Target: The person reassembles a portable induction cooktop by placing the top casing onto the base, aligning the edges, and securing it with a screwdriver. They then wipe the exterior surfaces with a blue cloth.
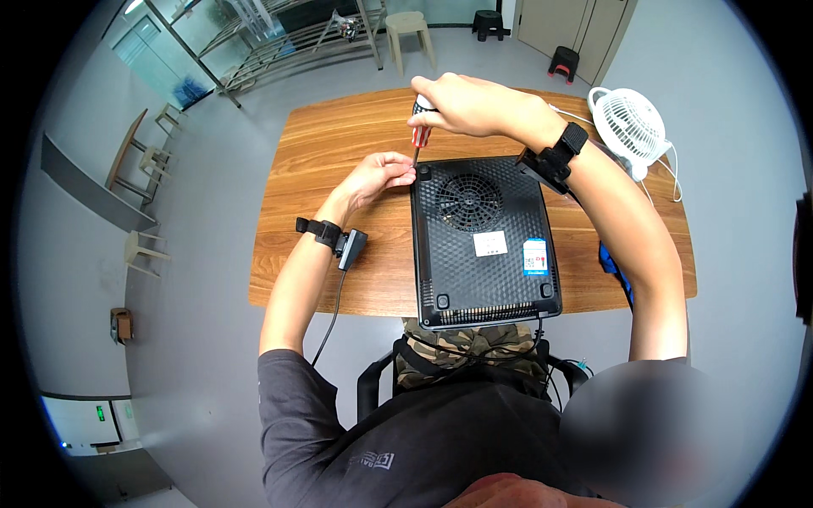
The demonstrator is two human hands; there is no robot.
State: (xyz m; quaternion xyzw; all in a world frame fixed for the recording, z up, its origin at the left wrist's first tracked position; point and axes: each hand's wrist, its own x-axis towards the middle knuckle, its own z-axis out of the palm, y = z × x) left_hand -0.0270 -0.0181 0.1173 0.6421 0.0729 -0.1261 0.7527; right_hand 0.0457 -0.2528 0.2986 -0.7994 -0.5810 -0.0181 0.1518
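Note:
A black induction cooker (483, 275) lies bottom side up on the wooden table, its round fan grille and small feet facing me. My right hand (461, 103) is closed round the patterned red, white and dark handle of a screwdriver (421, 135). The screwdriver stands nearly upright, its shaft reaching down to the cooker's far left corner. At that same corner, my left hand (378, 178) has its fingertips pinched together beside the shaft's tip. Whatever those fingertips hold, if anything, is too small to make out.
The wooden table (339, 140) carries the cooker, and a white fan (628, 127) with a cable is at its right edge. A black cord (474, 356) runs from the cooker's near edge over my lap. Stools (410, 38) and a metal rack (279, 55) stand beyond.

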